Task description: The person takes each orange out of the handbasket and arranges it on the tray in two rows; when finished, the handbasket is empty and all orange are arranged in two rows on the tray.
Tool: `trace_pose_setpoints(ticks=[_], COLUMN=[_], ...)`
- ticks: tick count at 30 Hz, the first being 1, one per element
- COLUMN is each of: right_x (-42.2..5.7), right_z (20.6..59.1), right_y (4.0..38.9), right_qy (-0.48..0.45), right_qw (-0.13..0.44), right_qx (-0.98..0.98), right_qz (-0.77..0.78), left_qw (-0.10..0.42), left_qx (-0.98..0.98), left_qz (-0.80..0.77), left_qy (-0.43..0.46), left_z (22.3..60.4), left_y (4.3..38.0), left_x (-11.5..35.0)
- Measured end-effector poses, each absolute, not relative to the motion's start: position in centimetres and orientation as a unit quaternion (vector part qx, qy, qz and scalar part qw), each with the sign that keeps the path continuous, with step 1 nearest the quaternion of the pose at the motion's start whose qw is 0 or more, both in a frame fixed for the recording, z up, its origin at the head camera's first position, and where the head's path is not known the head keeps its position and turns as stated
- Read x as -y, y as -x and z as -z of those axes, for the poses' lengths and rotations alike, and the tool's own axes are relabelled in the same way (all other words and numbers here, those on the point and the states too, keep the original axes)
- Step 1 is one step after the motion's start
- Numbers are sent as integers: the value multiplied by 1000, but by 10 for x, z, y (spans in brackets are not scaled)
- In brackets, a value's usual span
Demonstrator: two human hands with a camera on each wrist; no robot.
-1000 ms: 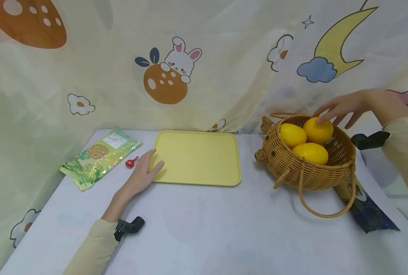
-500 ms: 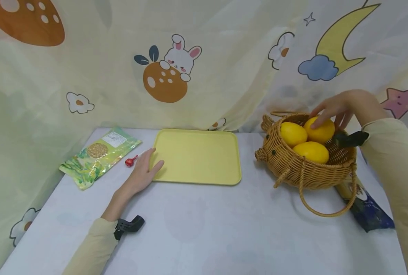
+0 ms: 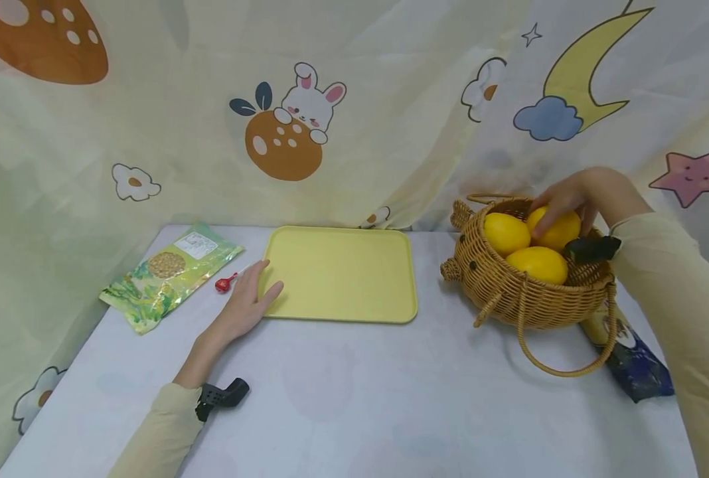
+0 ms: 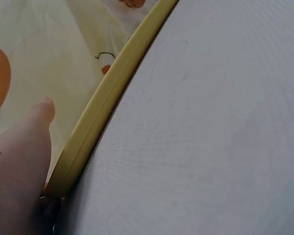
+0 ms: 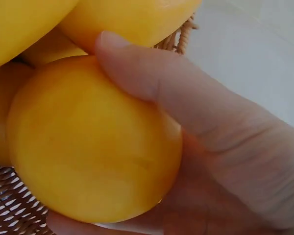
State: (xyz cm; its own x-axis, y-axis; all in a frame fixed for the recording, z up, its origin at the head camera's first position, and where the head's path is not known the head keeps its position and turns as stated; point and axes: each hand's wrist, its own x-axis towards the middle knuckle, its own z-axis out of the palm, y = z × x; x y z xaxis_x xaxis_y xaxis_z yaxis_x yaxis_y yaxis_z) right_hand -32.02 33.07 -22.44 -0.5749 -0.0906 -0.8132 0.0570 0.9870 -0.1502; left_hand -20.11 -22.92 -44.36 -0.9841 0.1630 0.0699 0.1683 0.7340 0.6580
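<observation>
In the basket, my right hand [image 3: 578, 194] grips the rearmost yellow fruit [image 3: 560, 230], a smooth, rounded one. The right wrist view shows the thumb [image 5: 152, 76] along one side and fingers partly hidden beneath. Two more yellow fruits lie beside it, one at the left [image 3: 506, 234] and one in front [image 3: 538, 265]; further fruit shows below them in the right wrist view. The wicker basket [image 3: 504, 285] has a pig's face. At the left end of a yellow tray [image 3: 342, 275], my left hand [image 3: 243, 309] rests with fingers extended and thumb over the rim.
A green packet [image 3: 169, 275] and a red-wrapped lollipop [image 3: 224, 284] lie left of the tray. A dark blue packet [image 3: 638, 365] is partly under the basket at the right. The basket's handle [image 3: 560, 374] hangs toward the front. A printed cloth [image 3: 390, 133] stands behind the table.
My right hand has come down and left over the basket. From touching the rear fruit with its fingertips, it has closed around it. The left hand and tray stay put.
</observation>
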Motion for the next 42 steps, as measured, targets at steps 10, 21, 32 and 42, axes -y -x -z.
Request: trace_pose_setpoints(ticks=[10, 21, 32, 42], right_x=[-338, -341, -346, -368], right_z=[233, 239, 238, 197], right_y=[323, 322, 319, 313], right_qy=[25, 25, 53, 96], right_qw=[475, 479, 468, 389], right_qx=[-874, -871, -875, -903], right_qz=[97, 105, 112, 153], left_qw=[3, -33, -16, -3], left_qx=[936, 958, 964, 965], left_qz=[341, 273, 248, 238], left_qy=[93, 77, 97, 108], left_z=[444, 444, 447, 450], left_y=[202, 200, 202, 204], left_x=[230, 231, 234, 233])
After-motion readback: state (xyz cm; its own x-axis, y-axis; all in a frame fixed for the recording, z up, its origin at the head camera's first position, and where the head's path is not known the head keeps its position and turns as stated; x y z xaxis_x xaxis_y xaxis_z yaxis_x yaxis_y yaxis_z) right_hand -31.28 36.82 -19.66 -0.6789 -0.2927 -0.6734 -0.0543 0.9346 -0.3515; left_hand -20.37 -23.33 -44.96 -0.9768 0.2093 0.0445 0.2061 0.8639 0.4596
